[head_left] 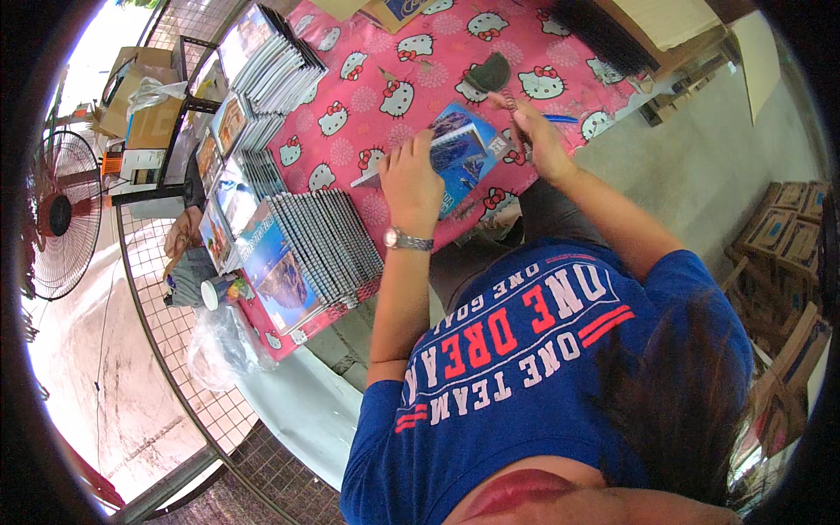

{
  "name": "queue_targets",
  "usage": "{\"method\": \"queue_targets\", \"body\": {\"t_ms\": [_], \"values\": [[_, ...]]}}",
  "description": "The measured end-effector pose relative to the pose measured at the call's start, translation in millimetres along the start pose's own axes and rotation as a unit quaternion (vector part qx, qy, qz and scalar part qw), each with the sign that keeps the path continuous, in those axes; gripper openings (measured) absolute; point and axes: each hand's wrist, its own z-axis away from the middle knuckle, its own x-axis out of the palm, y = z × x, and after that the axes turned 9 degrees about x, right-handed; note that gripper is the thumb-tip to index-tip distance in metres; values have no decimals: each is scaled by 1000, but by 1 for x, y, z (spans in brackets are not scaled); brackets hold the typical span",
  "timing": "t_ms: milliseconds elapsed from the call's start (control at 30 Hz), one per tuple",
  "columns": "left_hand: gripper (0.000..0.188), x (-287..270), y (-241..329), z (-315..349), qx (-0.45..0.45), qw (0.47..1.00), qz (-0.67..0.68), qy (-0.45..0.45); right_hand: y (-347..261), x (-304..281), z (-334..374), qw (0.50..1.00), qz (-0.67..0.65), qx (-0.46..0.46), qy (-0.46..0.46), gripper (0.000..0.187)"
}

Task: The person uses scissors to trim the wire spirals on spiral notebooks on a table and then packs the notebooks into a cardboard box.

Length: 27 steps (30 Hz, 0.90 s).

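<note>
A notebook (pixel 464 162) with a blue landscape cover lies at the near edge of a table with a pink cartoon-cat cloth. My left hand (pixel 411 179), with a wristwatch, grips its left side, the fingers bent over the edge. Beside its right edge, my right hand (pixel 544 144) is closed on a thin dark spiral coil (pixel 508 107); its fingertips are partly hidden. Just beyond lies a dark green rounded piece (pixel 488 73). A blue pen (pixel 560 118) rests right of my right hand.
Stacks of spiral notebooks (pixel 328 241) line the table's left side. A bundle of black strands (pixel 604 35) and an open cardboard box (pixel 674 22) sit at the far right. A fan (pixel 59 213) stands left, and more cartons (pixel 783 227) are piled on the right.
</note>
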Motion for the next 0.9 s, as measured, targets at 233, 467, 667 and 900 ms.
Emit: {"method": "queue_targets", "body": {"t_ms": [233, 467, 667, 900], "values": [[27, 31, 15, 7, 52, 993, 4, 101, 13, 48, 24, 990, 83, -110, -30, 76], [20, 20, -4, 6, 120, 988, 51, 88, -42, 3, 4, 975, 190, -7, -113, 33], [20, 16, -8, -4, 131, 983, 112, 63, -41, -12, -10, 940, 272, -188, -85, 27], [17, 9, -8, -7, 123, 981, 137, 66, -50, -8, -8, 924, 294, -236, -60, 26]]}}
